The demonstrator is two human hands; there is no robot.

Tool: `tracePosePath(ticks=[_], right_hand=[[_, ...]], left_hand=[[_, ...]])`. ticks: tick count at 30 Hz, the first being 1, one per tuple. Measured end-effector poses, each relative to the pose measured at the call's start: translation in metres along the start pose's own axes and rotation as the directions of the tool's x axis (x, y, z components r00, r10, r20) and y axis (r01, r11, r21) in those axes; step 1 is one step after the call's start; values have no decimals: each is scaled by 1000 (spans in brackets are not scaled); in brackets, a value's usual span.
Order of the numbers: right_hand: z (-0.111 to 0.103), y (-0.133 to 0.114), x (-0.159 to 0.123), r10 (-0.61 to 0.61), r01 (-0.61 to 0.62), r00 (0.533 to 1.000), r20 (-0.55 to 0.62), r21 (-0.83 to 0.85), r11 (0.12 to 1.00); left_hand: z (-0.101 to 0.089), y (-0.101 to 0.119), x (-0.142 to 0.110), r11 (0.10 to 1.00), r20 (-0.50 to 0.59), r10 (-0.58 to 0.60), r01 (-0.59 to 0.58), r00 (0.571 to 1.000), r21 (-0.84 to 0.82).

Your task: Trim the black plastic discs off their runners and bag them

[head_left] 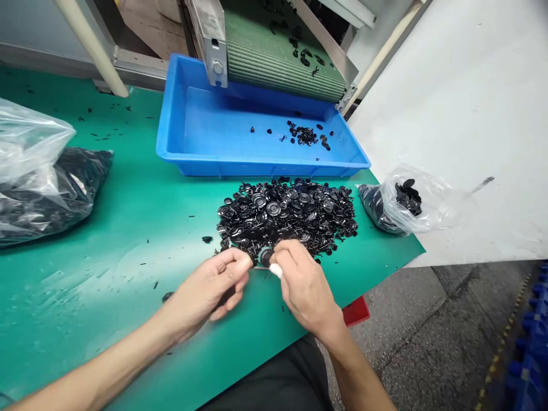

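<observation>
Nearly touching, right hand [306,288] pinches black disc [266,257], left hand [205,291] beside, black heap [286,214] ahead.

The one camera on my head faces forward and down, close above my left hand [205,291] and right hand [306,288], taking in the green work mat [85,319] beyond them.

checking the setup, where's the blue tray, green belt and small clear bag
Blue plastic tray [257,169], head view, front wall
Green conveyor belt [261,57], head view, bare surface
Clear plastic bag [432,208], head view, film right of the black parts
</observation>
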State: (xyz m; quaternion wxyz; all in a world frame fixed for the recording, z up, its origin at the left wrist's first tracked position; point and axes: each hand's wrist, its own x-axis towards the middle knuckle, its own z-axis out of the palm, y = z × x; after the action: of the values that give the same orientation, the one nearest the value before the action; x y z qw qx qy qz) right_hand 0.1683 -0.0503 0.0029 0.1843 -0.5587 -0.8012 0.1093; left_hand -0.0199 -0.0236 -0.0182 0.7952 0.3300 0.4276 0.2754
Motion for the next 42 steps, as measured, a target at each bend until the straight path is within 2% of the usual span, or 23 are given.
tracePosePath(ticks=[3, 6, 8, 11, 15, 17, 20, 24, 28, 30, 32, 34, 36, 38, 42], right_hand=[[-3, -5, -5, -71, 68, 997, 5, 222, 973], [3, -5, -9, -61, 56, 998, 2, 361, 931], [7, -4, -11, -31, 29, 1000, 0, 374, 927], [9, -3, -13, -18, -2, 998, 56, 332, 943], [13, -3, -14, -75, 63, 997, 28, 301, 952], [18, -3, -12, -124, 124, 992, -18, 301, 946], [27, -5, -9, -136, 151, 988, -72, 286, 946], [36, -10, -4, -50, 81, 994, -98, 348, 934], [32, -2, -2, 29, 27, 991, -131, 405, 914], [25, 6, 2, 79, -26, 986, -148, 332, 943], [18, 13, 8, 146, -120, 978, -149, 170, 978], [13, 17, 15, 195, -197, 972, -129, 2, 980], [12, 19, 20, 223, -232, 968, -114, -74, 970], [13, 20, 21, 233, -239, 965, -120, -38, 970], [12, 21, 11, 223, -184, 953, -204, 194, 964]], left_hand=[[8, -3, -1, 992, 49, 23, -29, 999, 125], [12, -5, -2, 974, 110, 30, -53, 993, 221], [12, -7, -1, 968, 112, 28, -55, 993, 244], [12, -10, -1, 965, 104, 22, -48, 994, 258], [12, -16, -2, 959, 104, 15, -43, 994, 281], [13, -17, -3, 969, 100, 24, -48, 995, 243], [16, -15, -4, 990, 45, 39, -45, 998, 136], [19, -13, -5, 997, -20, 39, -37, 999, 71], [18, -15, -3, 996, 11, 72, -73, 997, 57], [17, -15, -1, 996, 17, 84, -85, 996, 10], [16, -13, 0, 992, -16, 96, -97, 995, -76], [16, -10, 0, 983, -57, 90, -97, 994, -154], [15, -8, 0, 977, -60, 75, -86, 995, -196], [13, -7, 0, 973, -37, 66, -72, 997, -220], [10, -7, 1, 973, 22, 66, -59, 998, -222]])
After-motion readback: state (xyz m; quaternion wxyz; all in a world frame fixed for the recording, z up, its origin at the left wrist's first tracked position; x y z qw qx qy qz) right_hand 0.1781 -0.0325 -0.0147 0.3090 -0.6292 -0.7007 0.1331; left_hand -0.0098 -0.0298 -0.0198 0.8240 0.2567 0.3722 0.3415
